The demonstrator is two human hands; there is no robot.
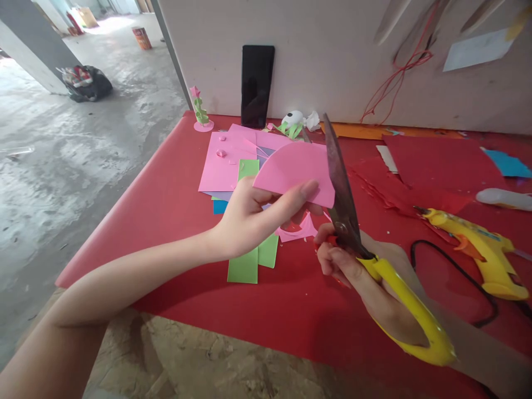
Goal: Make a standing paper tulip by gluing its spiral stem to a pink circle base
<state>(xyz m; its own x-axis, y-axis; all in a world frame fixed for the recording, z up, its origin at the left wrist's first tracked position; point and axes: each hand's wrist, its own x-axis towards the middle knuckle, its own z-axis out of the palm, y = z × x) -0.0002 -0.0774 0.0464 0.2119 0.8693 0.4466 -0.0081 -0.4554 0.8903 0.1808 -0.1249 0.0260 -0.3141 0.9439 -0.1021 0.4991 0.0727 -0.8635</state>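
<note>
My left hand (pixel 253 219) pinches a folded pink paper piece (pixel 297 169) with a rounded top edge, holding it above the red table cover (pixel 166 210). My right hand (pixel 357 271) grips yellow-handled scissors (pixel 349 221). Their dark blades point up and away and lie along the paper's right edge. Below the paper lies a curled pink offcut (pixel 297 230). Under my left hand sit green strips (pixel 251 260) and a stack of pink, purple and blue sheets (pixel 224 163).
A yellow glue gun (pixel 477 246) with a black cord lies at the right, beside red sheets (pixel 440 163) and a white tube (pixel 505 198). A black phone (pixel 256 86) leans on the back board. A small paper flower (pixel 200 111) stands at the back left. The table's left edge drops to a concrete floor.
</note>
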